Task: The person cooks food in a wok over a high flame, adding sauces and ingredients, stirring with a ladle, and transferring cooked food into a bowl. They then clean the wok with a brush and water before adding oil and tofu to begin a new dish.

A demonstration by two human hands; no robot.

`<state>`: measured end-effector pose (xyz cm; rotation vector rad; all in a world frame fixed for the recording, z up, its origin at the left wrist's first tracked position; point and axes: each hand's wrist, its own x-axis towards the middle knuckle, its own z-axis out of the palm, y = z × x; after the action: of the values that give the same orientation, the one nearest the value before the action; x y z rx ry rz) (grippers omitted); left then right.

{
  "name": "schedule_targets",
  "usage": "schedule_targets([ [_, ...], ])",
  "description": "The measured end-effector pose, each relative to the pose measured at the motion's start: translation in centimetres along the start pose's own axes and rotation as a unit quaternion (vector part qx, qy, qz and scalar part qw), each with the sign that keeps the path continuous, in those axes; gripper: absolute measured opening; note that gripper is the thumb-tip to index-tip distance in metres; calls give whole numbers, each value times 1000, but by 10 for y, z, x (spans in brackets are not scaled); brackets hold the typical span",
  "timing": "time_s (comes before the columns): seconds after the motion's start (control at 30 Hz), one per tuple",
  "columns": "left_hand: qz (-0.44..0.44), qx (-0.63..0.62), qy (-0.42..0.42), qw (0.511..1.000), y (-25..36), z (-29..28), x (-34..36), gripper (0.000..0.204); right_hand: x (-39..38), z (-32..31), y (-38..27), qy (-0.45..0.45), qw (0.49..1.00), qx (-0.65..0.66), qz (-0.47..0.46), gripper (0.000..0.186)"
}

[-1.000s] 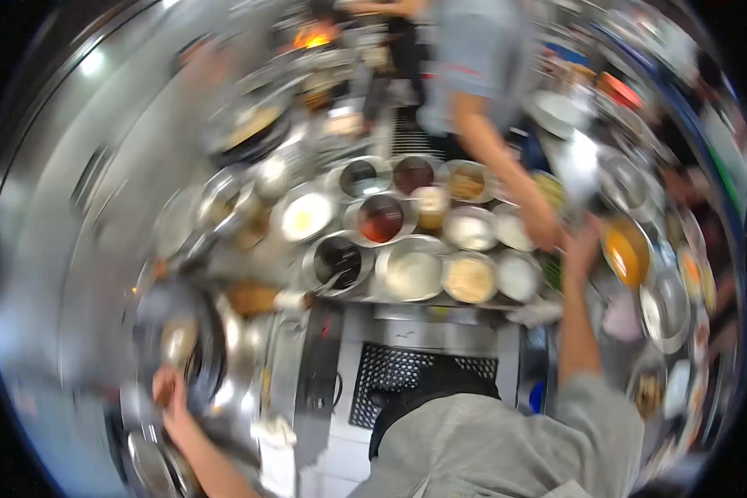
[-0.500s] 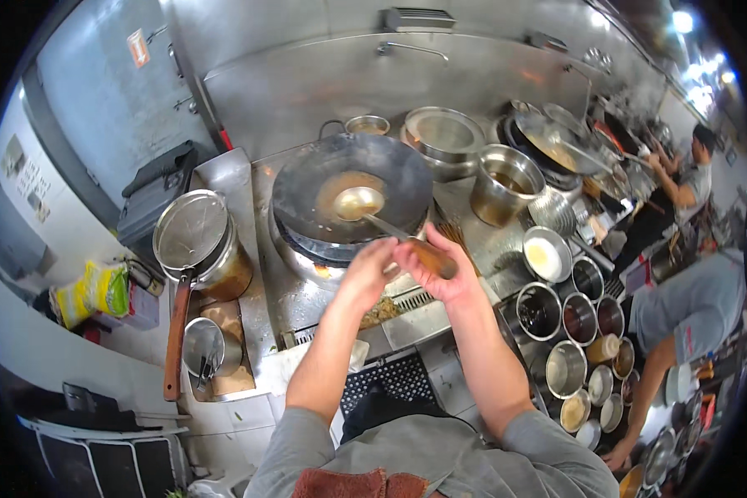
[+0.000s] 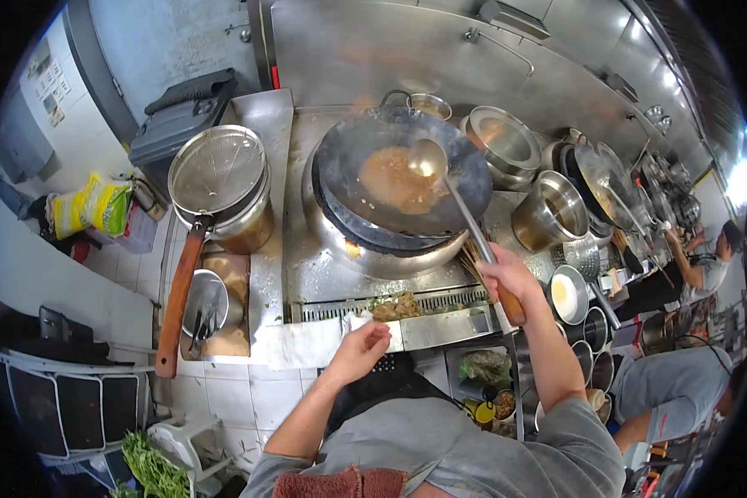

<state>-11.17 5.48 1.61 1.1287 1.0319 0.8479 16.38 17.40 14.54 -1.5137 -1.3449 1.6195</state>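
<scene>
My right hand (image 3: 510,280) is closed round the wooden handle of a long metal ladle (image 3: 466,207). The ladle's bowl is in the far part of a big dark wok (image 3: 349,184), over brown, steaming liquid (image 3: 398,184) with small bits in it. Low at the stove's front edge, my left hand (image 3: 358,355) has its fingers curled in. Right beside those fingers lies a white cloth (image 3: 307,344); whether they grip any of it cannot be made out. The wok sits tilted on a round metal burner ring (image 3: 390,264).
A wire strainer (image 3: 217,170) rests on a steel pot (image 3: 253,231) at left, its long handle jutting nearer. Right of the wok stand a steel pot of liquid (image 3: 549,212) and a pan of pale food (image 3: 566,297). A co-worker in grey (image 3: 681,386) bends at right.
My hands, close together at the ladle's handle before, are now apart. My left hand has dropped to the front edge by the cloth. The brown liquid covers more of the wok.
</scene>
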Motion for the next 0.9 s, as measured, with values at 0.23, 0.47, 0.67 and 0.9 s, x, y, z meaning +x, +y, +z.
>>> schedule_targets([
  [0.23,128,128,32,983,54,33,15,20,10,0,13,-1,999,48,-12,38],
  [0.47,37,82,25,996,39,63,6,18,32,-40,22,-51,994,83,-56,45],
  [0.67,-27,16,126,992,22,75,-17,19,9,-70,15,-131,980,152,-1,54],
  [0.9,-62,-38,184,980,10,84,-36,20,12,-89,28,15,998,-36,-55,63],
])
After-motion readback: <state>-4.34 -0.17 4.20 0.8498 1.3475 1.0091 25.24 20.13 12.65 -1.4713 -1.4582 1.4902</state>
